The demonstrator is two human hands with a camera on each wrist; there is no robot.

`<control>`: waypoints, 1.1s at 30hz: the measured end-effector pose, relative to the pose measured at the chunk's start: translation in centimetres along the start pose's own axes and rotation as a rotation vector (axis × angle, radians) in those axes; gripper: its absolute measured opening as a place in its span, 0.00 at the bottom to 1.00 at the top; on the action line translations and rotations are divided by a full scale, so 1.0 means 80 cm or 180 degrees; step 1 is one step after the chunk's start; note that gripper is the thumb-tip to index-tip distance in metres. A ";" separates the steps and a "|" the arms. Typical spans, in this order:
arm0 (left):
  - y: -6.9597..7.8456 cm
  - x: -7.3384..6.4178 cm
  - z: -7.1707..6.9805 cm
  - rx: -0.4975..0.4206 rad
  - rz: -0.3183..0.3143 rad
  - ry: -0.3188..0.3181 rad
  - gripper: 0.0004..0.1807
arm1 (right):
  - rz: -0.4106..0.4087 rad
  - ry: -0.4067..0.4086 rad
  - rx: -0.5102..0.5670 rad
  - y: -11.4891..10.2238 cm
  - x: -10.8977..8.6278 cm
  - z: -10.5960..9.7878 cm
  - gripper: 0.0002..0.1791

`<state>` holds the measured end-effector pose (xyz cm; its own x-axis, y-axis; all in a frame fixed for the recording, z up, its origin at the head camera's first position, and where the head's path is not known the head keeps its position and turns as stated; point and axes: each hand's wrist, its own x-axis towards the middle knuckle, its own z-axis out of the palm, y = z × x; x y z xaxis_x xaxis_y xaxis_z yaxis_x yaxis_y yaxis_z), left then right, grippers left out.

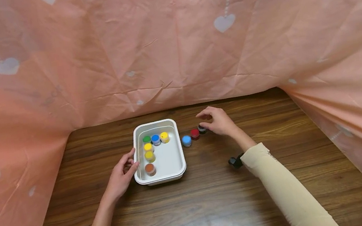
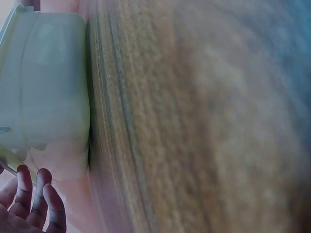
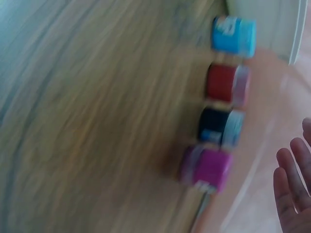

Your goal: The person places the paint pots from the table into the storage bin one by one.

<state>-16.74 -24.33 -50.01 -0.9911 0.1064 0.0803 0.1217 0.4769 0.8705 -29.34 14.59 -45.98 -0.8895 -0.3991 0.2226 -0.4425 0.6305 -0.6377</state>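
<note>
Head view: the left hand (image 1: pixel 121 175) rests relaxed against the white tray (image 1: pixel 177 157) on the worktop (image 1: pixel 216 195); the right hand (image 1: pixel 217 121) hovers loosely curled over the black pot (image 1: pixel 201 128).

Left wrist: fingertips (image 2: pixel 46 194) beside the tray's wall.

Right wrist: straight fingers (image 3: pixel 291 189) near the purple pot (image 3: pixel 206 170), gripping nothing.

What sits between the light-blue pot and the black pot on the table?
One red pot sits between the light-blue pot and the black pot, all in a row on the table. The head and right wrist views both show it.
</note>
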 end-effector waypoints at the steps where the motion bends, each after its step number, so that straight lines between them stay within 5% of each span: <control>1: 0.000 0.000 0.000 -0.0011 0.0011 -0.0002 0.29 | 0.0051 0.0008 -0.0012 0.006 -0.002 -0.001 0.16; 17: -0.003 -0.001 -0.003 -0.0043 0.0024 -0.0052 0.30 | 0.0669 -0.0233 0.0004 0.054 -0.021 -0.005 0.23; 33: -0.002 -0.001 -0.003 -0.0011 -0.0003 -0.0029 0.30 | 0.0687 -0.0360 -0.0152 0.058 -0.018 0.001 0.19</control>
<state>-16.67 -24.62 -50.08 -0.9907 0.1138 0.0751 0.1206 0.4741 0.8722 -30.10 18.00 -49.32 -0.9467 -0.3221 -0.0007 -0.2509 0.7390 -0.6253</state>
